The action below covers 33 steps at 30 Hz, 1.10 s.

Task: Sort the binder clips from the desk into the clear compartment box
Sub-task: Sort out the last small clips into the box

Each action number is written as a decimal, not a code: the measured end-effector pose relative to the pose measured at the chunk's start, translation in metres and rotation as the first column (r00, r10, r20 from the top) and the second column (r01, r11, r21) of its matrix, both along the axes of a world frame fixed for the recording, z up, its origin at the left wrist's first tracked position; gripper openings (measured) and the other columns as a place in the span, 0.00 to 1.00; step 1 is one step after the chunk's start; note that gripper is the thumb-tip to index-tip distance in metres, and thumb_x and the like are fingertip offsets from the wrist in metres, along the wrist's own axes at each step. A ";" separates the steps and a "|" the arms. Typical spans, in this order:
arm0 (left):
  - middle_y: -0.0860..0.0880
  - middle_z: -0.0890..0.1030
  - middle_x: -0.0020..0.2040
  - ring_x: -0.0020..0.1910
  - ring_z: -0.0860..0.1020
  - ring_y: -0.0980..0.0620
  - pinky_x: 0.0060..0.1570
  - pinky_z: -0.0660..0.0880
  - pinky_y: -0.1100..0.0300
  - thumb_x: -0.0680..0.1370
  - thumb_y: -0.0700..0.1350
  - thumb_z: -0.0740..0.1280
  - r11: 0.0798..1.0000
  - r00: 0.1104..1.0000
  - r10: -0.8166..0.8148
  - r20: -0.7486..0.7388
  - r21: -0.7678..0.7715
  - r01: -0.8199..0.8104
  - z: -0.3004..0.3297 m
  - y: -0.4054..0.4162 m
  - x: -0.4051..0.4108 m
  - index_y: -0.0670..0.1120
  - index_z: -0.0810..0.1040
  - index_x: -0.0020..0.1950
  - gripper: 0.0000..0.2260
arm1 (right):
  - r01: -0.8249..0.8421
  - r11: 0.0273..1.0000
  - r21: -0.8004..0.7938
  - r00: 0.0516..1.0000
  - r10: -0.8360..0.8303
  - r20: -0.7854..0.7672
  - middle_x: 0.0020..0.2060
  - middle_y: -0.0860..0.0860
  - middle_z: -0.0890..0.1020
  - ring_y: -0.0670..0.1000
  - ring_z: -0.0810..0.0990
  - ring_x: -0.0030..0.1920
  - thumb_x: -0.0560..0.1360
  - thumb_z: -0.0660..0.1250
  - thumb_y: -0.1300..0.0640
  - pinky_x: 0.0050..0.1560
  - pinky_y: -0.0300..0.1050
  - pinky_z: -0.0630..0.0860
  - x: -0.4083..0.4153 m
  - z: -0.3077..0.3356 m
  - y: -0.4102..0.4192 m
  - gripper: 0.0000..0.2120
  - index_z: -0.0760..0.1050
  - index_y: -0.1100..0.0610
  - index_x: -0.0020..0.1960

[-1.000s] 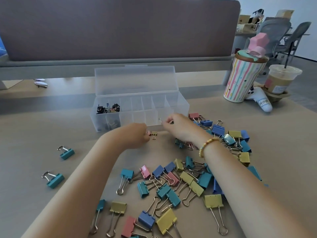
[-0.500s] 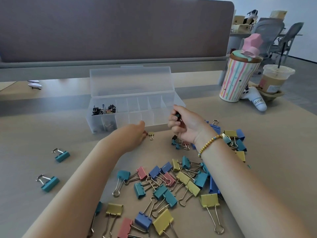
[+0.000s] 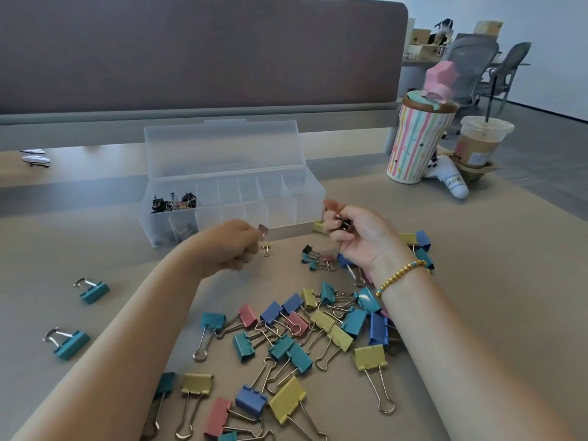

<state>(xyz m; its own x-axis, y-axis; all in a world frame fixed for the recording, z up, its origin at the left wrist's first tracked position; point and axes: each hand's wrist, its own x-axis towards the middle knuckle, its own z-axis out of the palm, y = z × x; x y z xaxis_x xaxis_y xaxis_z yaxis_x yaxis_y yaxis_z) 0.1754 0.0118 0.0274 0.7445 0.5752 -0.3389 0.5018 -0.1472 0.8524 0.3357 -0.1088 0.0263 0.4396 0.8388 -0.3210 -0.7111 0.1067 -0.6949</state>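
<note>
Pinching a small pink metal binder clip (image 3: 263, 231) between the fingers (image 3: 251, 233) of the left hand (image 3: 229, 241), just in front of the clear plastic compartment box (image 3: 229, 198) with its lid standing open. Gripping a small black binder clip (image 3: 343, 223) in the curled fingers (image 3: 337, 225) of the right hand (image 3: 359, 237), close to the box's near right corner, a gold beaded bracelet (image 3: 400, 276) circling that wrist. Lying in the box's far left compartment, a tangle of small black clips (image 3: 173, 202); showing dimly through the wall of the near left compartment, a few more, too blurred to tell apart. Resting on the tan counter (image 3: 477, 281) between the two hands, one tiny gold-coloured clip (image 3: 266, 250); sitting just under the right hand, a little cluster of small teal, black and pink clips (image 3: 318, 259). Spreading across the near counter between the forearms, a loose heap of large teal, blue, yellow and pink binder clips (image 3: 286, 338); lying well apart at the left, two teal clips (image 3: 92, 289). Standing at the far right, a striped pastel tumbler with a pink lid ornament (image 3: 420, 138), and beside it a clear plastic cup of iced coffee with a straw (image 3: 480, 141) in a cardboard holder. Lying against the tumbler's base, a white game controller (image 3: 448, 179) carrying a handwritten label reading roughly "HOM", the last letter unclear.
</note>
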 end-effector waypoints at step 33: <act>0.43 0.78 0.50 0.49 0.77 0.43 0.49 0.76 0.51 0.79 0.58 0.55 0.649 0.900 0.206 -0.385 0.741 0.169 -0.022 -0.009 0.018 0.42 0.68 0.56 0.19 | 0.399 0.520 -0.755 -0.253 0.854 0.454 0.31 0.52 0.66 0.51 0.70 0.35 0.79 0.56 0.62 0.32 0.40 0.66 -0.029 0.014 -0.011 0.12 0.73 0.64 0.58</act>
